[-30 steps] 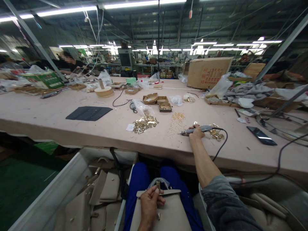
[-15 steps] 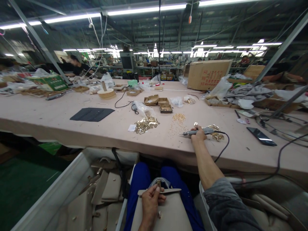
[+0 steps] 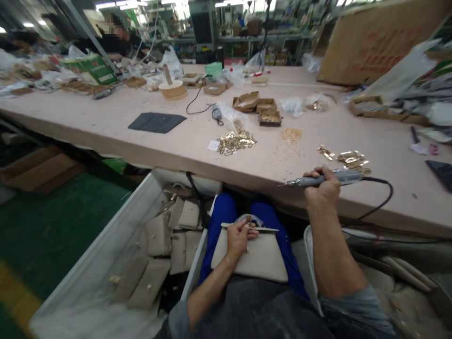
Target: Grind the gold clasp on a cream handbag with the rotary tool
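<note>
A beige handbag (image 3: pixel 267 260) lies across my lap. My left hand (image 3: pixel 238 240) pinches the edge of its flap, at a small upright gold metal piece (image 3: pixel 249 220). On the bag's front, just below these fingers, sits another small gold fitting. My right hand (image 3: pixel 323 187) is wrapped round a grey electric screwdriver (image 3: pixel 348 176), held level above the table's front edge. The thin bit points left, touching nothing. Behind this hand lie gold metal plates (image 3: pixel 353 159) on the table.
Gold hardware (image 3: pixel 235 142) and tiny screw-like pieces (image 3: pixel 291 136) are heaped on the table (image 3: pixel 169 153). Small cardboard boxes (image 3: pixel 270 118) stand behind. A white bin (image 3: pixel 88 256) of beige bags is at my left, another bin (image 3: pixel 310 254) at my right. The screwdriver's cord (image 3: pixel 390 193) trails right.
My view has tipped down and turned left. The right hand has drawn the screwdriver back from the gold plates toward the table's front edge. My left hand still grips the flap.
</note>
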Motion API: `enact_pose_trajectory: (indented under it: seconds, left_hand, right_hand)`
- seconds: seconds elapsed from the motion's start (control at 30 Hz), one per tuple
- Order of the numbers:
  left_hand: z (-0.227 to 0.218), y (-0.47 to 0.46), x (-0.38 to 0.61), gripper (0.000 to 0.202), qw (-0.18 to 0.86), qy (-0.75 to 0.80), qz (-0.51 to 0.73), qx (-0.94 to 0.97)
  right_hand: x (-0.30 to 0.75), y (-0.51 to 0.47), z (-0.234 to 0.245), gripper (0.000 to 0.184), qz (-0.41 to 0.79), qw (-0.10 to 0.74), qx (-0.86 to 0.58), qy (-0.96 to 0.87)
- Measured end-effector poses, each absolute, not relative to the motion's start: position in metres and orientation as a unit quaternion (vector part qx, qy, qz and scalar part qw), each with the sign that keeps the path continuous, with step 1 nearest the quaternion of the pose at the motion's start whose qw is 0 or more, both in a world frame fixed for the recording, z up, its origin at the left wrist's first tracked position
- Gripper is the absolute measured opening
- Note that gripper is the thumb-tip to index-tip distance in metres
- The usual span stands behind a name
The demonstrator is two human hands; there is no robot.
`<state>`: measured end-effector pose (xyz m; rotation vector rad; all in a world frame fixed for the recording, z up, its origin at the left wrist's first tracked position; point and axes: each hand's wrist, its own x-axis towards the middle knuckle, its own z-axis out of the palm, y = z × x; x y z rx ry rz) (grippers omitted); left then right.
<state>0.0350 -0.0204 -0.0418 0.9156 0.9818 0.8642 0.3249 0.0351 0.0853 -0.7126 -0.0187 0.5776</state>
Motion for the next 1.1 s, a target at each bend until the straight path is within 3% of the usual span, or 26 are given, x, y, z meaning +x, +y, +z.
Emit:
enact_pose_trajectory:
  seconds: [0.23, 0.43, 1.1]
  left_hand:
    - [-0.053, -0.019, 0.035, 0.038, 0.712, 0.452, 0.377, 0.384]
    - [-0.059, -0.017, 0.036, 0.039, 0.724, 0.446, 0.375, 0.369]
    - [-0.053, -0.016, 0.036, 0.029, 0.731, 0.437, 0.386, 0.354]
  right_hand:
    - [0.225, -0.010, 0.059, 0.030, 0.330, 0.844, -0.411, -0.094]
    - [0.176, -0.014, 0.046, 0.027, 0.291, 0.827, -0.454, -0.158]
    - [0.147, -0.010, 0.040, 0.024, 0.254, 0.812, -0.476, -0.224]
